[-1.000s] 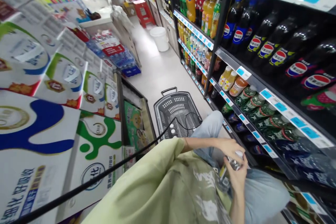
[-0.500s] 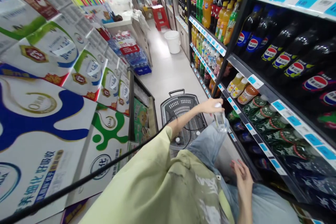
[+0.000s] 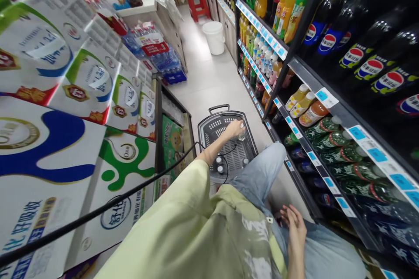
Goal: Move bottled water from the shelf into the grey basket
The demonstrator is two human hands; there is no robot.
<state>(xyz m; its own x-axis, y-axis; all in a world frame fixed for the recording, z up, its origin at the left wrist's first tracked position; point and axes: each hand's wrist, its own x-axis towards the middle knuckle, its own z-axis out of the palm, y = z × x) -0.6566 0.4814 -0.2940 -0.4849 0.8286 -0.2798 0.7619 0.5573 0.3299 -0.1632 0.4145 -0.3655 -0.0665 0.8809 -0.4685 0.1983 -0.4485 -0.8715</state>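
My left hand (image 3: pixel 234 128) is closed around the upper part of a clear plastic bottle (image 3: pixel 241 135) with a white cap. It holds the bottle over the far half of a dark grey shopping basket (image 3: pixel 200 139); whether the bottle touches the basket floor I cannot tell. Nearer to me, white-capped bottles (image 3: pixel 220 169) stand at the left inside the basket, and another white cap (image 3: pixel 245 162) shows at its right. My right hand (image 3: pixel 296 224) rests by my thigh, fingers loosely bent and apart, holding nothing.
Drink shelves (image 3: pixel 294 130) line the right side. Stacked milk cartons (image 3: pixel 127 157) stand on the left, where a black cable (image 3: pixel 108 211) crosses in front. Up the aisle are water packs (image 3: pixel 163 59), a white bucket (image 3: pixel 214 37) and a red stool (image 3: pixel 197 2).
My left hand has carried the clear bottle from beside my knee, leftward over the basket. My right hand has shifted slightly. The view has tilted down a little.
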